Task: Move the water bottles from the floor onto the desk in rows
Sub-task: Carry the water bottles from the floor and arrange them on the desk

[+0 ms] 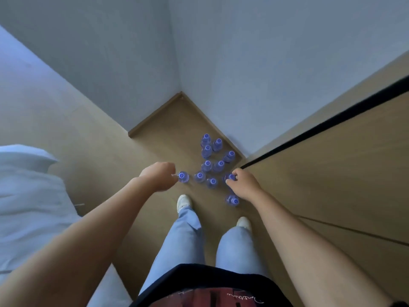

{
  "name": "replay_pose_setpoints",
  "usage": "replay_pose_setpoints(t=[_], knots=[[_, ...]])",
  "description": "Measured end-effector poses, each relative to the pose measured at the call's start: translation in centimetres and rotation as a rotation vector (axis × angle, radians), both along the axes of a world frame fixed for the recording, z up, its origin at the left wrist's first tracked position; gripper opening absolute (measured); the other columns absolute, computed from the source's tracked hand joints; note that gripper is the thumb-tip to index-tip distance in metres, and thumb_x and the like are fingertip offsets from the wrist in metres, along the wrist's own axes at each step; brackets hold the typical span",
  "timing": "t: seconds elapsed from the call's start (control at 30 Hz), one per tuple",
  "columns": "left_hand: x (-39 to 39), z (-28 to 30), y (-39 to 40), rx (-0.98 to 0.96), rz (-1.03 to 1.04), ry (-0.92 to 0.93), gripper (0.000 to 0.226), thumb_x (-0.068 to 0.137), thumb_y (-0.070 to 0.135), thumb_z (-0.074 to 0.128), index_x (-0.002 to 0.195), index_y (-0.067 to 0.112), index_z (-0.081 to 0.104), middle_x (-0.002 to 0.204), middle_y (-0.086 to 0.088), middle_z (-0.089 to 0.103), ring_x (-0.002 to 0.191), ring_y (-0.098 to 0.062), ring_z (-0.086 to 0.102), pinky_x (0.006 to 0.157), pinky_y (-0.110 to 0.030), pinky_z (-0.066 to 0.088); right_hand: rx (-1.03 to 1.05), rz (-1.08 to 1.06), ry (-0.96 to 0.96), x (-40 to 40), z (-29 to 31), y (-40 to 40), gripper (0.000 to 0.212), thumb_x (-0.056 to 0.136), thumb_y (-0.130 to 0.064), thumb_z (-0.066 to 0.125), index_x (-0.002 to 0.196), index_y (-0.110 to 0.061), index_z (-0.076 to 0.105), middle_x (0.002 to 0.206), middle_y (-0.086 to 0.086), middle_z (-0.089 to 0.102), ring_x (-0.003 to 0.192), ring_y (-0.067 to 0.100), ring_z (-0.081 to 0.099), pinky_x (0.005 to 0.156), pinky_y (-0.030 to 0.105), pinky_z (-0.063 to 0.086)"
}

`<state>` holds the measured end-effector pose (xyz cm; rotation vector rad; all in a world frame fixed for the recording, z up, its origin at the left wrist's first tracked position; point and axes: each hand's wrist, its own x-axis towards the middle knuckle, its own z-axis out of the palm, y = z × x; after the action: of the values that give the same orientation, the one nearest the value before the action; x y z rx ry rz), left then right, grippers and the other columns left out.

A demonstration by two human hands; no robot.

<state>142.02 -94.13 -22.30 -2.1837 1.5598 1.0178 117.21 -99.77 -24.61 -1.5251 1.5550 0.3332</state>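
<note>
Left hand [158, 175]: fingers curled beside a bottle [183, 176], grip unclear. Right hand [244, 183]: fingers pinched another bottle's cap [230, 177].

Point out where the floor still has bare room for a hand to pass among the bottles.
Bare floor lies left of the cluster, toward the bed, and in the wall corner beyond the farthest bottles. It is crowded between the left hand and right hand, where bottles stand close together, and tight by the desk panel.
</note>
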Motion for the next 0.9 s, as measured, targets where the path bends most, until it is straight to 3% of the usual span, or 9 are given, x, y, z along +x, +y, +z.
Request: replay_pose_setpoints(t=[0.2,0.33,0.57,0.67,0.77,0.9], knots=[[1.7,-3.6,-0.8,0.101,-0.048,0.069,0.027,0.089,0.031,0.048,0.111,0.018,0.058,0.113,-0.006,0.062,0.101,-0.027,0.057,0.080,-0.031,0.045,0.046,-0.076,0.047,1.7,-2.6,1.8,0.049,0.088,-0.031,0.056,0.130,-0.008,0.048,0.135,0.012,0.049,0.121,0.028,0.050,0.097,0.033,0.038],[1.3,-6.9,-0.3,0.186,-0.074,0.090,0.028,0.089,0.030,0.047,0.111,0.016,0.058,0.114,-0.008,0.062,0.102,-0.028,0.057,0.082,-0.032,0.046,0.082,-0.130,0.022,3.0,-5.0,2.5,0.051,0.087,-0.032,0.057,0.132,-0.009,0.046,0.136,0.012,0.046,0.122,0.028,0.048,0.104,0.040,0.038],[1.4,-14.8,-2.2,0.280,-0.060,0.107,0.028,0.089,0.027,0.047,0.109,0.012,0.060,0.109,-0.009,0.062,0.100,-0.029,0.057,0.079,-0.033,0.046,0.156,-0.039,0.045,3.4,-13.1,3.1,0.047,0.089,-0.031,0.055,0.129,-0.010,0.048,0.130,0.008,0.048,0.118,0.022,0.048,0.095,0.032,0.038],[1.6,-19.4,-3.4,0.281,0.090,0.145,0.027,0.089,0.024,0.049,0.106,0.006,0.060,0.104,-0.011,0.064,0.094,-0.030,0.058,0.076,-0.033,0.045,0.175,0.047,0.050,3.9,-17.4,2.7,0.045,0.088,-0.030,0.054,0.128,-0.010,0.049,0.130,0.008,0.049,0.117,0.024,0.048,0.093,0.033,0.039],[1.9,-25.2,-3.9,0.216,0.430,0.203,0.030,0.086,0.026,0.056,0.111,0.009,0.059,0.099,-0.008,0.064,0.082,-0.025,0.058,0.069,-0.028,0.042,0.151,0.108,0.017,5.5,-22.3,1.4,0.043,0.087,-0.028,0.054,0.126,-0.009,0.049,0.130,0.010,0.049,0.117,0.027,0.049,0.093,0.037,0.042],[1.8,-32.8,-3.4,0.189,0.458,0.171,0.054,0.081,0.038,0.064,0.128,0.015,0.049,0.118,-0.005,0.063,0.100,-0.025,0.059,0.076,-0.027,0.040,0.072,0.156,0.005,7.8,-29.0,-0.8,0.044,0.087,-0.028,0.056,0.125,-0.009,0.048,0.130,0.010,0.050,0.116,0.029,0.049,0.089,0.036,0.041]])
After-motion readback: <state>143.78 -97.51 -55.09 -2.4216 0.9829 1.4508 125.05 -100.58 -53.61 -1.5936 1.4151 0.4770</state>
